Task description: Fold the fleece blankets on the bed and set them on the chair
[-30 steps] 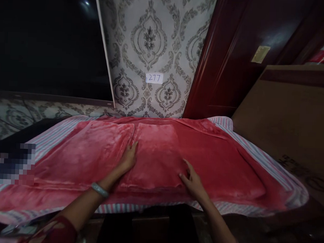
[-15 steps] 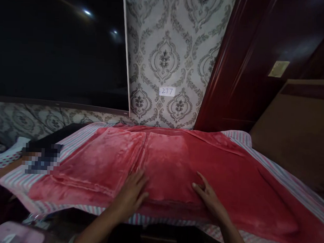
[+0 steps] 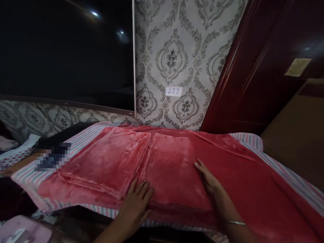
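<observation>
Nearest me, the left hand [image 3: 137,202] lies flat with fingers spread on the front left corner of a folded red fleece [image 3: 173,168]. The right hand [image 3: 209,179] rests open and flat along its right edge, gripping nothing. The fleece sits mid-bed on a spread red blanket [image 3: 255,190], touching another folded piece [image 3: 109,162] at its left. I'd judge this is pressing the fold flat. Any next move would call for 2 hands pinching an edge. Behind, a 277 label [image 3: 173,91] sits on patterned wallpaper [image 3: 178,40].
</observation>
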### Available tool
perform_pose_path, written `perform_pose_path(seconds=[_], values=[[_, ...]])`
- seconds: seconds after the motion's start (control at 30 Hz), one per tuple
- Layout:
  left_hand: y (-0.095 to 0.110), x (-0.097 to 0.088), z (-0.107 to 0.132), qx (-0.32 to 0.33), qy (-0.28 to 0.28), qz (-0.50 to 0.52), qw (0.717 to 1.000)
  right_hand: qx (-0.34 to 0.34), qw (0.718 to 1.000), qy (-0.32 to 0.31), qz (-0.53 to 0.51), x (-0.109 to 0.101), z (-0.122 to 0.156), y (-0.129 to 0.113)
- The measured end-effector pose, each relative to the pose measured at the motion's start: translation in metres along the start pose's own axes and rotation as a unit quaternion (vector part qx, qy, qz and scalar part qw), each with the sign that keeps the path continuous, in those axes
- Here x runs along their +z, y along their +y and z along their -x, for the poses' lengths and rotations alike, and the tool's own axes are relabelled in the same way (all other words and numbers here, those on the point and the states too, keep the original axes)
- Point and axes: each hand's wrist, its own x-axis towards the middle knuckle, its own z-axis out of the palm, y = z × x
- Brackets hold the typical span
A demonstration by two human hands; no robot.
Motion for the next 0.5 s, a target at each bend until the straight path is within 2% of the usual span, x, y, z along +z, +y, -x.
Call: perform_pose_path(seconds=[0.17, 0.37, 0.5], values=[[0.033, -0.003, -0.011, -0.065, -0.025, -0.021, 0.997, -0.075, 0.995, -0.021, 0.055, -0.004, 0.003, -0.011], [0.087, 0.011, -0.047, -0.019, -0.027, 0.027, 0.999, -0.214, 0.975, -0.023, 0.046, -0.016, 0.036, -0.007], [0.101, 0.021, -0.068, -0.049, -0.058, 0.048, 0.996, -0.189, 0.979, -0.014, 0.079, -0.017, 0.026, -0.002]])
